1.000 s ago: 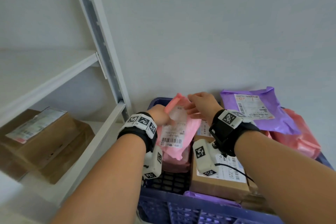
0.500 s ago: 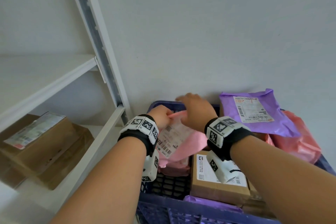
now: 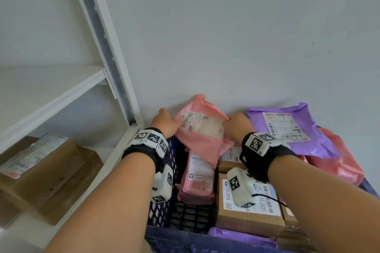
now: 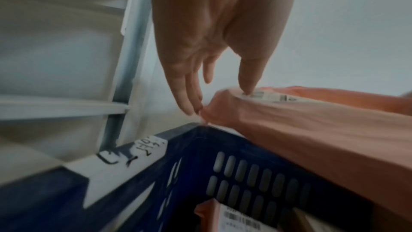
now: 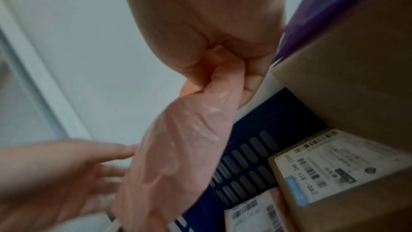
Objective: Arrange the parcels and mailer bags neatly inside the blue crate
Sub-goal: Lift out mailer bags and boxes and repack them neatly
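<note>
Pinching a bunched corner of the soft pink plastic mailer bag with the right hand, fingers curled tight round the film in the right wrist view. Touching the bag's opposite end with the left hand: fingers straight, thumb tip on the white shipping label, nothing clasped. Held up at the far left corner of the dark blue slotted plastic crate, against the pale wall, tilted, label up. Lying below it in the crate: a second pink mailer bag, beside a brown cardboard parcel with a white barcode label. Resting high on the pile to the right: a purple mailer bag. Standing left of the crate: white metal shelving, a brown cardboard box on its lower board.
</note>
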{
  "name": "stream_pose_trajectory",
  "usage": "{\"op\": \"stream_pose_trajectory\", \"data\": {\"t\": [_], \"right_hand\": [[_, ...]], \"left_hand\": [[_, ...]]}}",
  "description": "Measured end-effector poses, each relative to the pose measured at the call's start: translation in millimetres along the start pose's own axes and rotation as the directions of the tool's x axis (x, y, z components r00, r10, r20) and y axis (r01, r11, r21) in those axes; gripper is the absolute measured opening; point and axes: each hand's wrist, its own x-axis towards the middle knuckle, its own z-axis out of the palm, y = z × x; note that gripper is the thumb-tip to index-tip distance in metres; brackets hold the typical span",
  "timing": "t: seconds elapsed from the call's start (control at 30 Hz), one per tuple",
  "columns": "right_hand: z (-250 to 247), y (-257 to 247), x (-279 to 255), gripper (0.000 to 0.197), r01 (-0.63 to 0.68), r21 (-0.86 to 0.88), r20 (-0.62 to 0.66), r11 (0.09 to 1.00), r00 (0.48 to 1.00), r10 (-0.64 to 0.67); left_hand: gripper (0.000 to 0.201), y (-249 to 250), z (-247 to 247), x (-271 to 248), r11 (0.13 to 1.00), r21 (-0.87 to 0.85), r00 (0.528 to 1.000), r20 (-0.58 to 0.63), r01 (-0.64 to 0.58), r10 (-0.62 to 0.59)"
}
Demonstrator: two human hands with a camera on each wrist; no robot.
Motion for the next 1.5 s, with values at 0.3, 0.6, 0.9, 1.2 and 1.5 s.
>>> {"op": "stream_pose_trajectory", "data": {"t": [0.3, 0.6, 0.9, 1.2, 1.5], "right_hand": [[10.9, -2.5, 4.9, 0.027, -0.104, 0.335, -0.022, 0.936, 0.993, 0.118], [31.4, 10.4, -8.0, 0.016, -0.055, -0.068, 0.206, 0.996, 0.976, 0.067], [28.4, 22.5, -12.9, 0.018, -0.032, 0.054, 0.216, 0.998, 0.976, 0.019], [17.1, 2.2, -23.7, 0.017, 0.131, 0.071, 0.168, 0.989, 0.976, -0.141], [-51.6, -5.5, -34.0, 0.017, 0.234, -0.056, -0.161, 0.971, 0.957, -0.240]], "left_hand": [[0.044, 9.5, 11.1, -2.1, 0.735, -0.551, 0.870, 0.480, 0.396, -0.110], [0.059, -14.7, 45.6, 11.1, 0.953, 0.266, 0.893, 0.380, 0.143, -0.240], [0.055, -11.5, 92.1, 27.1, 0.917, 0.392, 0.851, 0.457, 0.069, -0.259], [0.086, -4.6, 89.4, 26.6, 0.948, 0.195, 0.949, 0.146, 0.250, -0.280], [0.027, 77.8, 77.1, 3.9, 0.989, -0.044, 0.948, 0.281, -0.142, 0.149]]}}
